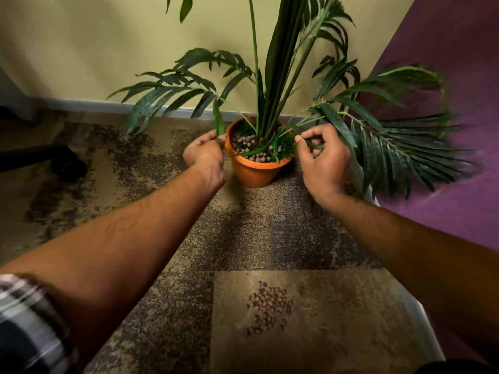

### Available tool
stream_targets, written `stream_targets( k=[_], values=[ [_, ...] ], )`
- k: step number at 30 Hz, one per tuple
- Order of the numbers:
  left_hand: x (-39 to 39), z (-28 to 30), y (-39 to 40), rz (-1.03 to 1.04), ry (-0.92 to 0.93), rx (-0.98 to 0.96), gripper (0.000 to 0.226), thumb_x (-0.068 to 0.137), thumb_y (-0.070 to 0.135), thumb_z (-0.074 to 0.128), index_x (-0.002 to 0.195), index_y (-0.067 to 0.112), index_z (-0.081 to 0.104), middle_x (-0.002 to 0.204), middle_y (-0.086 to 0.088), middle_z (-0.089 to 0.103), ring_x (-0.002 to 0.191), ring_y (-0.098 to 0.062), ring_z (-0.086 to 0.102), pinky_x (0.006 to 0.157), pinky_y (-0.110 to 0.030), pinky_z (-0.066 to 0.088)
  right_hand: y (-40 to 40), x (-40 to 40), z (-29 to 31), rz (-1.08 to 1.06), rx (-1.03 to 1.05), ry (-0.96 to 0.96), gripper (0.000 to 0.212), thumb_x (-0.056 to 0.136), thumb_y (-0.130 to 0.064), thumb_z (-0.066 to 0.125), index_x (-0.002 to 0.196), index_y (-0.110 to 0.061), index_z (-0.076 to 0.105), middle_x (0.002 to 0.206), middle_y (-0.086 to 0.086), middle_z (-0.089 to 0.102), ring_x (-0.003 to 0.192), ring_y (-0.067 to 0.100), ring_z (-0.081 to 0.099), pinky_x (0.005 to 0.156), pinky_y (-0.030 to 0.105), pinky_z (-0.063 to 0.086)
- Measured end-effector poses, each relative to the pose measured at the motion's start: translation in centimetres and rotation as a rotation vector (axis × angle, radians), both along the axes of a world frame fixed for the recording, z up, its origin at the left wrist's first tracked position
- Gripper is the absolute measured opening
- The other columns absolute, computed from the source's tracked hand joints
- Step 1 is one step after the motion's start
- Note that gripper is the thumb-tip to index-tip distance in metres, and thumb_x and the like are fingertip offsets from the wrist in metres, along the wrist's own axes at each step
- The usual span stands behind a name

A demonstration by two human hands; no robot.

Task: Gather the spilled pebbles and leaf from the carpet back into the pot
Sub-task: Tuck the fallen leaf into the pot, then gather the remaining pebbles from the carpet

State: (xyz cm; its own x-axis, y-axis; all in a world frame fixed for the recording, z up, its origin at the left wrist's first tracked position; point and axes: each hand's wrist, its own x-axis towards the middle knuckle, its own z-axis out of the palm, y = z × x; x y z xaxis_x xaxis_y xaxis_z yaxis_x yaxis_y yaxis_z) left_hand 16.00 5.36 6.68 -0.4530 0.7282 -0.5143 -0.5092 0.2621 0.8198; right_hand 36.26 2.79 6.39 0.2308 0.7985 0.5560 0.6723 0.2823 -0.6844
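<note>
An orange pot [255, 172] stands on the carpet near the wall, holding a tall palm-like plant [280, 63] and brown pebbles [244, 145]. A pile of spilled pebbles [270, 306] lies on the carpet close to me, well in front of the pot. My left hand [205, 155] rests against the pot's left rim, its fingers curled on a narrow green leaf [218, 121] that hangs there. My right hand [322, 160] is at the pot's right side, thumb and fingers pinching a green leaf [314, 144] beside the rim.
The carpet [162, 238] is mottled brown and tan. A yellow wall with a grey skirting board [81, 105] runs behind the pot, and a purple wall [459, 130] stands on the right. A dark object [67, 161] lies on the left. Fronds [405, 147] spread right of the pot.
</note>
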Motion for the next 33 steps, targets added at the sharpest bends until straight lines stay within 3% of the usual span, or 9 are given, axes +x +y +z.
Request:
stream_targets(
  k=[4,6,9,14,17,21,25,30,33],
  values=[
    [0.3,-0.8,1.6,-0.035,0.072,0.021,0.016,0.088,0.002,0.071,0.091,0.017,0.074,0.098,-0.005,0.077,0.09,-0.016,0.073,0.082,-0.029,0.061,1.2,-0.6,0.1,0.01,0.008,-0.085,0.007,0.089,-0.025,0.071,0.093,-0.02,0.067,0.087,-0.009,0.067,0.072,0.007,0.06,0.059,0.026,0.052],
    [0.5,-1.5,2.9,-0.056,0.165,0.013,0.018,0.086,0.002,0.073,0.084,0.019,0.072,0.095,-0.003,0.076,0.091,-0.016,0.072,0.088,-0.032,0.06,2.3,-1.0,-0.3,-0.017,-0.011,-0.12,0.007,0.088,-0.025,0.072,0.092,-0.021,0.068,0.092,-0.006,0.069,0.082,0.012,0.064,0.065,0.035,0.057],
    [0.3,-2.4,5.1,-0.082,0.311,0.018,0.028,0.081,0.002,0.077,0.067,0.023,0.066,0.085,0.0,0.074,0.087,-0.015,0.072,0.087,-0.034,0.061,4.0,-2.0,-0.8,-0.078,-0.046,-0.115,0.006,0.087,-0.023,0.073,0.092,-0.021,0.07,0.096,-0.004,0.07,0.088,0.013,0.065,0.072,0.041,0.058],
    [0.3,-3.6,8.2,-0.19,0.469,0.011,0.025,0.079,0.007,0.079,0.064,0.021,0.065,0.082,-0.002,0.075,0.083,-0.015,0.072,0.081,-0.036,0.062,4.4,-4.0,-2.5,-0.112,-0.147,-0.182,0.026,0.092,-0.02,0.069,0.117,-0.017,0.075,0.116,0.0,0.07,0.105,0.017,0.065,0.087,0.021,0.047],
    [0.7,-4.6,8.7,-0.301,0.557,0.008,0.025,0.084,0.009,0.074,0.068,0.021,0.061,0.082,-0.002,0.07,0.084,-0.014,0.068,0.081,-0.034,0.061,3.9,-3.9,-3.9,-0.077,-0.195,-0.289,0.036,0.091,-0.029,0.066,0.125,-0.018,0.072,0.119,-0.002,0.066,0.11,0.02,0.061,0.091,0.028,0.048],
    [0.2,-6.2,9.1,-0.339,0.741,-0.032,0.005,0.081,0.024,0.072,0.08,0.019,0.072,0.079,0.002,0.072,0.077,-0.011,0.069,0.067,-0.027,0.06,3.8,-3.5,-3.9,-0.085,-0.214,-0.307,0.044,0.09,-0.034,0.066,0.129,-0.014,0.07,0.122,0.001,0.062,0.115,0.021,0.057,0.095,0.03,0.048],
    [-1.3,-9.5,11.5,-0.353,0.793,-0.052,0.022,0.062,0.042,0.073,0.076,0.025,0.072,0.079,0.004,0.073,0.08,-0.018,0.072,0.076,-0.041,0.063,4.2,-4.3,-3.6,-0.027,-0.253,-0.351,0.054,0.094,-0.041,0.058,0.141,-0.014,0.061,0.134,0.002,0.056,0.124,0.023,0.049,0.099,0.033,0.044],
    [-1.8,-6.5,8.6,-0.386,0.752,0.007,0.005,0.079,0.025,0.074,0.075,0.023,0.072,0.084,0.005,0.074,0.087,-0.016,0.071,0.084,-0.037,0.061,4.7,-5.7,-3.7,-0.098,-0.438,-0.454,0.058,0.097,-0.059,0.045,0.138,-0.022,0.061,0.148,-0.001,0.049,0.135,0.026,0.038,0.107,0.046,0.039],
    [-2.5,-6.3,7.5,-0.342,0.826,0.008,0.018,0.086,0.022,0.068,0.069,0.024,0.064,0.08,0.008,0.069,0.087,-0.016,0.067,0.082,-0.029,0.055,4.4,-5.7,-3.9,-0.147,-0.372,-0.439,0.052,0.095,-0.057,0.049,0.135,-0.028,0.063,0.144,0.0,0.047,0.131,0.025,0.041,0.105,0.044,0.04]
  ],
)
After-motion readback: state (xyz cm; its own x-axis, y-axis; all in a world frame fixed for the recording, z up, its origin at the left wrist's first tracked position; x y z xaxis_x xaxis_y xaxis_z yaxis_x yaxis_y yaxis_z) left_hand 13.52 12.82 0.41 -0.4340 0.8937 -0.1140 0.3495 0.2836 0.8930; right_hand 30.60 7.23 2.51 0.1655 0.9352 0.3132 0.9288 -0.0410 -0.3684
